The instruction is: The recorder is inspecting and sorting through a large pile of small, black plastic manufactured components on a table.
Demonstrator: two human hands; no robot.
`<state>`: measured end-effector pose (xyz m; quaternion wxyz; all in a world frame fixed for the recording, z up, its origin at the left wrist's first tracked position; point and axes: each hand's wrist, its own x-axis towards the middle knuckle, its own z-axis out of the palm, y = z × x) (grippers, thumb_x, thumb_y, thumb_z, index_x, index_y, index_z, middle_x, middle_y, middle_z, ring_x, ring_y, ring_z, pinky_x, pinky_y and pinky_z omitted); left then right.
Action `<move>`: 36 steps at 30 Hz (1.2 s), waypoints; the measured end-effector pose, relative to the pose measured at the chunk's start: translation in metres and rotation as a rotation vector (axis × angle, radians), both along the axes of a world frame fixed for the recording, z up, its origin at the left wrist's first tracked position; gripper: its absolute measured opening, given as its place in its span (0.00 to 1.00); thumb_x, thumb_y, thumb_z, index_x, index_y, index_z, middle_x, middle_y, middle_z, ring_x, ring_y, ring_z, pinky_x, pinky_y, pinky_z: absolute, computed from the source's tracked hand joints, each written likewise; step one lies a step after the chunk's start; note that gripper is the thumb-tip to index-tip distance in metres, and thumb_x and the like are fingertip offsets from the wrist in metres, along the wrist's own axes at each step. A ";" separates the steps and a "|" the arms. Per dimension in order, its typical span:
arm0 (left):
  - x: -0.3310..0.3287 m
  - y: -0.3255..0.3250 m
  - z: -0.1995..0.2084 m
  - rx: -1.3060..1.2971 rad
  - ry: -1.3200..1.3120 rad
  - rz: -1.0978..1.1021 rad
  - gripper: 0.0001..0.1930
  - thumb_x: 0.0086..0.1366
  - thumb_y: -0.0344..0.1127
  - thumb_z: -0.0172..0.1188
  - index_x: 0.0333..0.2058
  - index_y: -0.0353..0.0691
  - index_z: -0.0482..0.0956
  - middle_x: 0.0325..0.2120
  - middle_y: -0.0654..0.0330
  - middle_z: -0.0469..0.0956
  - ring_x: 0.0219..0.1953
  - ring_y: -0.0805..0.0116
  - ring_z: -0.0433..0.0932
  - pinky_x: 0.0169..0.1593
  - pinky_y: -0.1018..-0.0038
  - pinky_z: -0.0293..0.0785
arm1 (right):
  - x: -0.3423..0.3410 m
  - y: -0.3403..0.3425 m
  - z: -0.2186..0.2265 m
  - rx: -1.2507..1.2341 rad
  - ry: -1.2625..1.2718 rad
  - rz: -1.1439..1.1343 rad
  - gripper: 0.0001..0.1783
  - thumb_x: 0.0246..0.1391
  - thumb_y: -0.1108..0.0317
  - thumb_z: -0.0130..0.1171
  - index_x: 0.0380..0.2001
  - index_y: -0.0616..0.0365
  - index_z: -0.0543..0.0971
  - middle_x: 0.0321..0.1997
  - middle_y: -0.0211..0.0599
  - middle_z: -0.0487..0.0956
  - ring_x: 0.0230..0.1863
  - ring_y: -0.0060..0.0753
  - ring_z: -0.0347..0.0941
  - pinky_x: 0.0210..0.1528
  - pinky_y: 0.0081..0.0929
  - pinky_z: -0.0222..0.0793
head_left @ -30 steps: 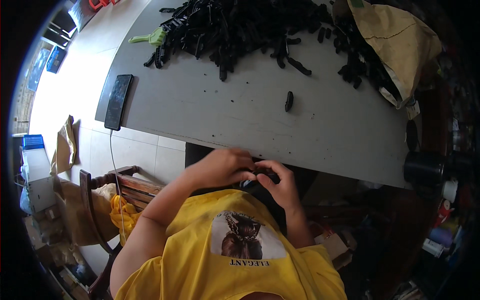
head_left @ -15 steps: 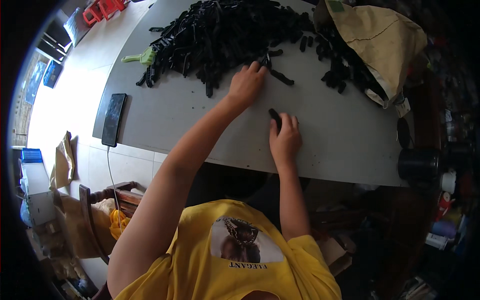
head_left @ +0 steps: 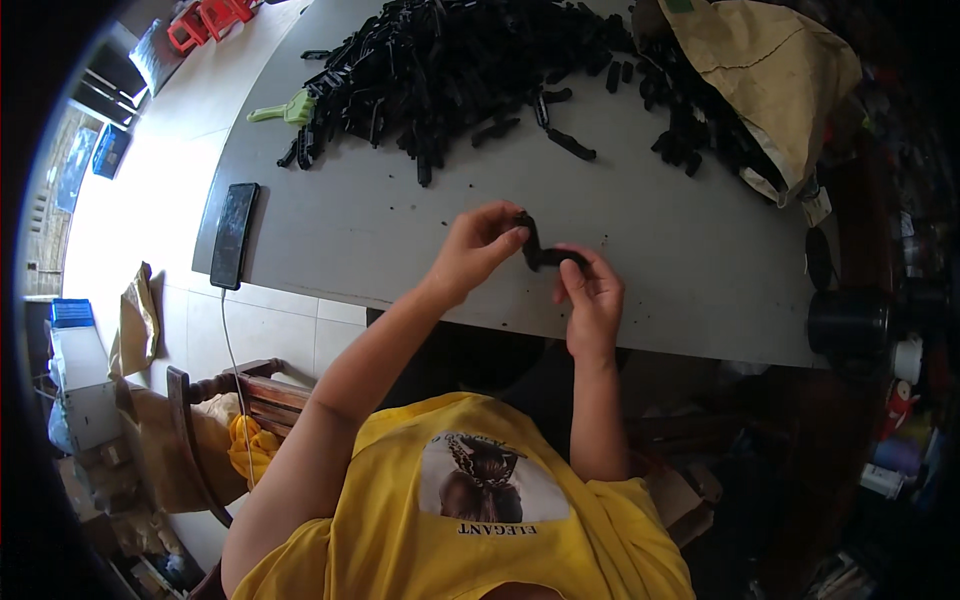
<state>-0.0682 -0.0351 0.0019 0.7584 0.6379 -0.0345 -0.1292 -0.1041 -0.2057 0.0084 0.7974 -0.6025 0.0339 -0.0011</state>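
Note:
My left hand (head_left: 475, 255) pinches the upper end of a slim black plastic piece (head_left: 532, 246) above the near part of the table. My right hand (head_left: 594, 298) grips another black piece (head_left: 567, 257), short and curved, between thumb and fingers. Their ends meet at an angle; whether they are joined or only touching I cannot tell. Beyond the hands lies a large heap of similar black pieces (head_left: 430, 80). A few loose ones, such as a long black piece (head_left: 572, 145), rest at its near edge.
A light green handled tool (head_left: 285, 110) lies left of the heap. A phone (head_left: 233, 235) with a white cable lies at the table's left edge. At the right, a brown paper sack (head_left: 770, 80) spills black pieces. A dark cylindrical container (head_left: 850, 322) stands by the right edge.
My left hand has come back from the heap with a black piece and now meets my right hand. The right hand has turned and shifted slightly right, keeping its piece.

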 end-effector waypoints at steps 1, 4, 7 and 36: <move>-0.004 -0.005 0.003 -0.005 -0.005 -0.003 0.05 0.63 0.32 0.54 0.36 0.39 0.71 0.38 0.61 0.74 0.40 0.74 0.73 0.45 0.78 0.68 | -0.005 0.004 0.005 0.044 0.004 0.065 0.12 0.57 0.64 0.55 0.38 0.63 0.76 0.24 0.26 0.73 0.21 0.16 0.63 0.23 0.14 0.58; -0.014 -0.020 0.023 -0.245 0.078 0.014 0.11 0.70 0.40 0.43 0.43 0.40 0.67 0.31 0.63 0.73 0.37 0.76 0.72 0.42 0.78 0.68 | -0.013 0.002 0.014 0.026 -0.032 0.097 0.14 0.59 0.62 0.52 0.37 0.64 0.76 0.23 0.27 0.73 0.21 0.16 0.64 0.23 0.15 0.58; -0.017 -0.015 0.043 0.195 0.045 -0.117 0.13 0.69 0.42 0.44 0.43 0.38 0.66 0.29 0.58 0.73 0.33 0.74 0.72 0.37 0.75 0.68 | -0.015 0.000 0.020 -0.035 -0.069 0.027 0.15 0.60 0.62 0.50 0.36 0.65 0.77 0.23 0.27 0.73 0.20 0.16 0.63 0.23 0.15 0.58; 0.026 0.010 0.015 0.943 -0.670 -0.100 0.19 0.57 0.38 0.60 0.47 0.41 0.72 0.45 0.51 0.71 0.48 0.52 0.70 0.51 0.63 0.65 | -0.050 -0.031 -0.003 -0.356 -0.018 0.251 0.15 0.57 0.66 0.54 0.44 0.65 0.74 0.43 0.36 0.78 0.45 0.23 0.72 0.49 0.22 0.65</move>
